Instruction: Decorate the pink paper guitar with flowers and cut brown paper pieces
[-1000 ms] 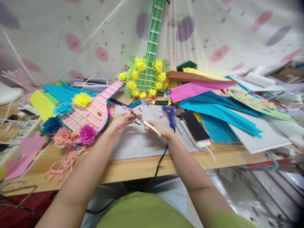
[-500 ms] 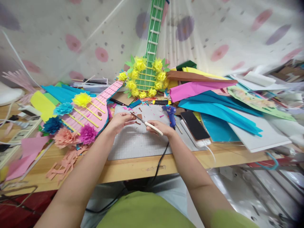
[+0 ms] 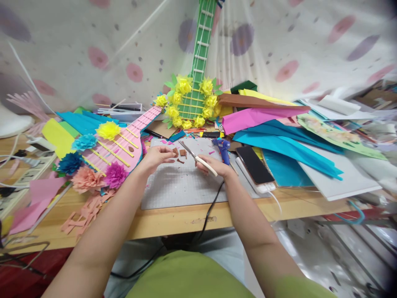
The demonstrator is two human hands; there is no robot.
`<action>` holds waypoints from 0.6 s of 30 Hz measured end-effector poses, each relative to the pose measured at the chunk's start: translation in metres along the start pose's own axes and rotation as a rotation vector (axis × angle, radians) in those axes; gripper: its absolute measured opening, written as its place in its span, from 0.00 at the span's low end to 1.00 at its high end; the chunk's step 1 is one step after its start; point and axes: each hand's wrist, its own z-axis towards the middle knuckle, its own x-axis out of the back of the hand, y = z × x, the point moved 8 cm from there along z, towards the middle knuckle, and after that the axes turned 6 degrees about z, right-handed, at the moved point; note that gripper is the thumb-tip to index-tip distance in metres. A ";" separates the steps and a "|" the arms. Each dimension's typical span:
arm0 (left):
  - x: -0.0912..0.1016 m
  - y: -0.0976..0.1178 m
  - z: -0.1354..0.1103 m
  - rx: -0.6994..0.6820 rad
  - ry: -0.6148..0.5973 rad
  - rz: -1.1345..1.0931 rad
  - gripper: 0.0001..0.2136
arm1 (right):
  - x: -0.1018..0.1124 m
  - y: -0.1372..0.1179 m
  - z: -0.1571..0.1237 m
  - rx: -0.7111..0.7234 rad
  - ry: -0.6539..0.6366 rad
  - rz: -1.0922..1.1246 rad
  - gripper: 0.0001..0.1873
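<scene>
My right hand (image 3: 214,165) is closed around the cream handles of a pair of scissors (image 3: 188,150), whose blades point up and left over the cutting mat (image 3: 173,194). My left hand (image 3: 156,159) pinches a small piece of brown paper (image 3: 175,152) at its fingertips. The blade tips are just beyond this piece and apart from the fingers. Another brown scrap (image 3: 182,153) and thin brown offcuts lie on the mat between the hands. Behind my right hand rests a blue glue gun (image 3: 222,150).
On the left lies a pink paper guitar (image 3: 108,155) with paper flowers. A green guitar (image 3: 198,62) ringed with yellow flowers leans at the back. A phone (image 3: 254,164) and folded blue crepe paper (image 3: 285,147) lie on the right. A black cable (image 3: 211,209) crosses the table's front edge.
The scissors have moved slightly right, away from my left fingers, and their tips have swung upward. The brown piece in my left hand now shows more clearly.
</scene>
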 end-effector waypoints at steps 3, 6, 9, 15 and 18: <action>0.001 0.005 -0.001 -0.012 -0.007 0.044 0.15 | -0.009 -0.006 0.000 0.035 -0.071 -0.115 0.23; -0.003 0.009 -0.002 -0.006 -0.059 0.089 0.14 | -0.016 -0.009 0.000 0.047 -0.130 -0.147 0.25; -0.008 0.012 -0.001 0.005 -0.127 0.137 0.11 | -0.015 -0.005 0.000 0.042 -0.145 -0.126 0.26; -0.015 0.015 0.002 0.025 -0.205 0.201 0.09 | -0.012 0.001 -0.001 0.014 -0.144 -0.033 0.25; -0.016 0.015 0.003 0.019 -0.231 0.214 0.09 | -0.013 0.001 -0.001 -0.004 -0.135 0.010 0.25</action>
